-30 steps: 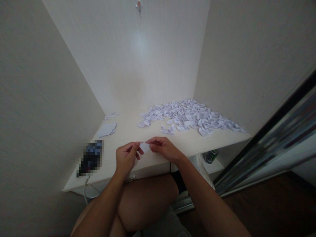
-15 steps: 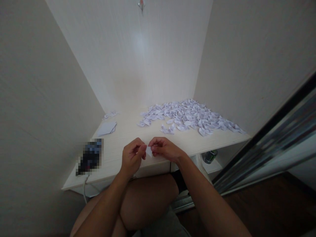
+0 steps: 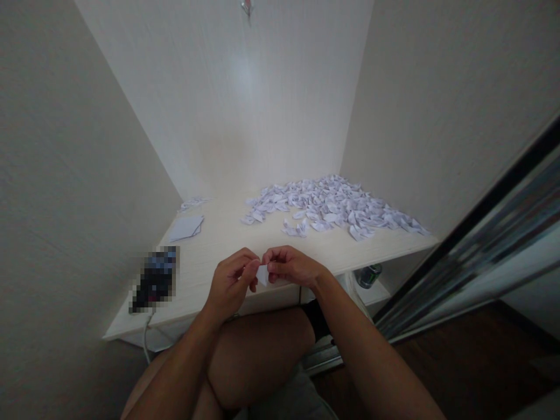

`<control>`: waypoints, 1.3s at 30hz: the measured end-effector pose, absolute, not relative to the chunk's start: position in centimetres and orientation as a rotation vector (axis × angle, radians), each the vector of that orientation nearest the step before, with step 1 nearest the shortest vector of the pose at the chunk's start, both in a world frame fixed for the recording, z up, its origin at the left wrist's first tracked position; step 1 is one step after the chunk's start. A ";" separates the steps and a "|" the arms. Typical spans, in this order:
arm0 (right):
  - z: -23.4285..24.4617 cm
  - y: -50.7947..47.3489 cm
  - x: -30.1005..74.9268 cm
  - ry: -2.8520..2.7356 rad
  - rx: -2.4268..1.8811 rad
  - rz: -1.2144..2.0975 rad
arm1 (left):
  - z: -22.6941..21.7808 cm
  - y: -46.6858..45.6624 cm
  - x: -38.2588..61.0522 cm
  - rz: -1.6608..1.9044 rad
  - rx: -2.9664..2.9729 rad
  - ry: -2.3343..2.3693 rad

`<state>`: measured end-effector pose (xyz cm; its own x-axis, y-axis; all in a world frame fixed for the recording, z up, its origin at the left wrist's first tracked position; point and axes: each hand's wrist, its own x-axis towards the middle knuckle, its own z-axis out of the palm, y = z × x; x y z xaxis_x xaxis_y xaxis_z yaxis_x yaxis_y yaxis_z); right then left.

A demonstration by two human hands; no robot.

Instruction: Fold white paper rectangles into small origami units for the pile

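Between my two hands is a small folded piece of white paper (image 3: 262,274), held just above the front edge of the desk. My left hand (image 3: 236,277) pinches its left side with thumb and fingers. On the other side, my right hand (image 3: 286,265) grips the paper between thumb and curled fingers. The fingers hide part of the paper. Beyond my hands lies a wide heap of folded white paper pieces (image 3: 332,204), with a few loose ones (image 3: 295,228) nearer to me.
A stack of flat white paper sheets (image 3: 186,227) lies on the desk's left side, with a few paper pieces (image 3: 193,203) behind it. In front of the stack is a pixelated dark object (image 3: 153,280) near a white cable (image 3: 146,335). A dark can (image 3: 368,276) stands on a shelf below the desktop (image 3: 227,233).
My hands have come closer together around the paper, and more of its folded lower point shows. The whole view has shifted slightly.
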<state>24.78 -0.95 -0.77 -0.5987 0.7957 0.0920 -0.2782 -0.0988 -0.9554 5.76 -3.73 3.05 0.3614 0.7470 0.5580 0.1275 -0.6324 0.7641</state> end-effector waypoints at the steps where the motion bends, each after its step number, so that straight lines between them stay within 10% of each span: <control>1: -0.7 -1.0 24.8 -1.414 -0.604 1.791 | 3.1 -3.7 5.8 1.272 1.983 0.762; 39: 0.4 -1.8 24.4 -1.476 -0.512 1.594 | 1.5 -2.7 5.0 0.770 1.277 0.558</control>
